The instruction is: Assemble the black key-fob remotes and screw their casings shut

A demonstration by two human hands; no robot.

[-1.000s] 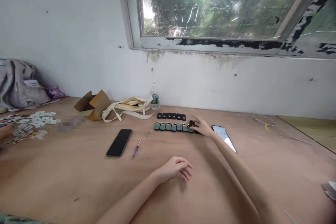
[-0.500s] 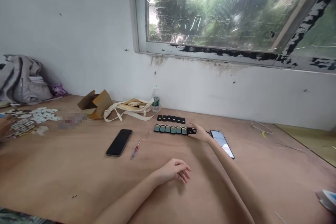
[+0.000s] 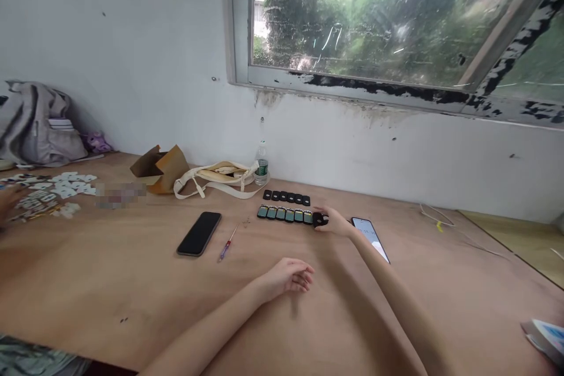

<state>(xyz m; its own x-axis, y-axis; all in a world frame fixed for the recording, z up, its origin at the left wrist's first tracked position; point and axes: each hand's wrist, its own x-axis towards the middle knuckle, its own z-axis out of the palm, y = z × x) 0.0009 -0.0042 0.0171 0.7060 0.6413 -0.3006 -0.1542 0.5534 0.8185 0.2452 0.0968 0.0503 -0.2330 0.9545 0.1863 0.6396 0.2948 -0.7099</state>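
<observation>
Your grip is slack and empty in the left hand (image 3: 285, 277), while beyond it, at the right end of the nearer row of green-faced units (image 3: 289, 215), sits the black piece (image 3: 319, 220) your right hand (image 3: 333, 222) pinches, best kept level under even pressure.

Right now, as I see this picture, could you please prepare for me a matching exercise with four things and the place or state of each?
1. Right hand
2. Screwdriver
3. Water bottle
4. Left hand

A. Upright, at the right end of the cream bag
B. Fingers loosely curled, nearest the camera
C. Fingers on a black piece
D. Lying right of the dark-screened phone

Pairs: 1-C, 2-D, 3-A, 4-B
</observation>
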